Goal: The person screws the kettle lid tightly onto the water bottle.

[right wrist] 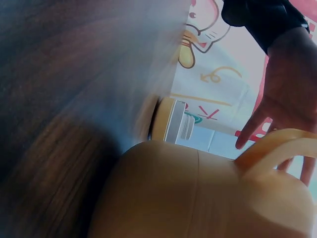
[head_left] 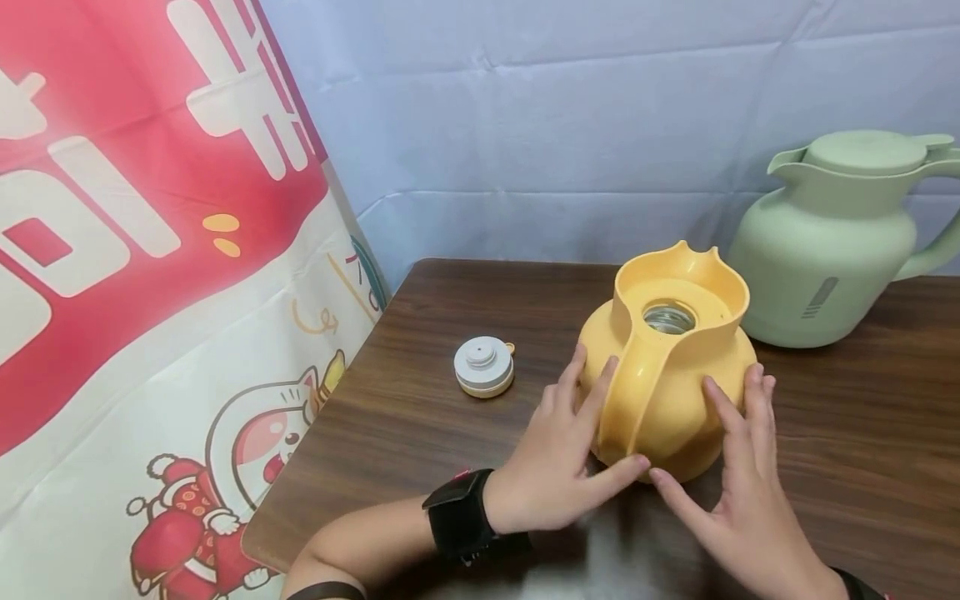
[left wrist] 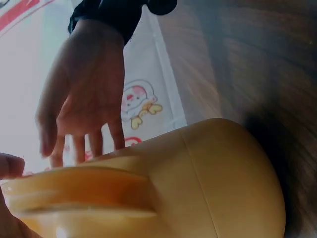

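A yellow jug with a built-in handle stands upright on the table, its top uncovered and a shiny round mouth showing inside the collar. My left hand lies along its left side, fingers spread to either side of the handle and touching the body. Across from it, my right hand touches the right side with outstretched fingers. The two thumbs come close together low at the front. A white and yellow lid lies left of the jug, white stepped part up; the right wrist view shows it beyond the jug.
Behind and right of the yellow jug stands a green jug with its lid on. The brown wooden table reaches a pale cloth wall at the back. A red and white printed banner hangs beside its left edge.
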`<state>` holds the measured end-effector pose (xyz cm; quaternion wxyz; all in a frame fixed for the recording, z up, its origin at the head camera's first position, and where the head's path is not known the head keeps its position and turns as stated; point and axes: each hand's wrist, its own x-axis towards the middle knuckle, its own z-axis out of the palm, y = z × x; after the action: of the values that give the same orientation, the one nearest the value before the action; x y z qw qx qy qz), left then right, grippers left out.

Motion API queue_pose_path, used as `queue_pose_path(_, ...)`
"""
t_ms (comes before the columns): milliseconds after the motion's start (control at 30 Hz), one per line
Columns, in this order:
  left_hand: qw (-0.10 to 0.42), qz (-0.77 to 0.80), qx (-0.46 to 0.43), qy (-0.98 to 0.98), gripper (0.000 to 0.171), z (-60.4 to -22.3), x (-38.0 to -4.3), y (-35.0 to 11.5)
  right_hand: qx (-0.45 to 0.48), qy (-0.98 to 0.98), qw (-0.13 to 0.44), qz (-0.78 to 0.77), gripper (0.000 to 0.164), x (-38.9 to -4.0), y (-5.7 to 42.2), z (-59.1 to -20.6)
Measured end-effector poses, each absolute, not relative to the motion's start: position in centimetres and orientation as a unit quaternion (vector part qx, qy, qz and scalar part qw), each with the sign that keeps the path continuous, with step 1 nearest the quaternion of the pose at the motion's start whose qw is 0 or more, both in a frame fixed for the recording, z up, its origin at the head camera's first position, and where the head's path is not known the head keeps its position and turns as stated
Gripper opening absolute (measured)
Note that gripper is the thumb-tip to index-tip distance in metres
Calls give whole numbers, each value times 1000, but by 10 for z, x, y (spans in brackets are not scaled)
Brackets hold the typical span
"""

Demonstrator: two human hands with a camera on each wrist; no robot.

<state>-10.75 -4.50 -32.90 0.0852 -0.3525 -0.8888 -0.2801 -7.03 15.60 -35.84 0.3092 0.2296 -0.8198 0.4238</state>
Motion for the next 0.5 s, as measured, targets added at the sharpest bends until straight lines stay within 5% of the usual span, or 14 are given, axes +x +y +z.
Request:
queue_pose_path(233, 119, -235, -396, -880, 102, -333, -87, -45, 226, -820, 304, 428, 96, -67, 158, -355)
queue_pose_path(500, 181, -176, -430, -867, 108, -341, -78, -41, 259, -795, 388, 388, 102, -72, 153, -346)
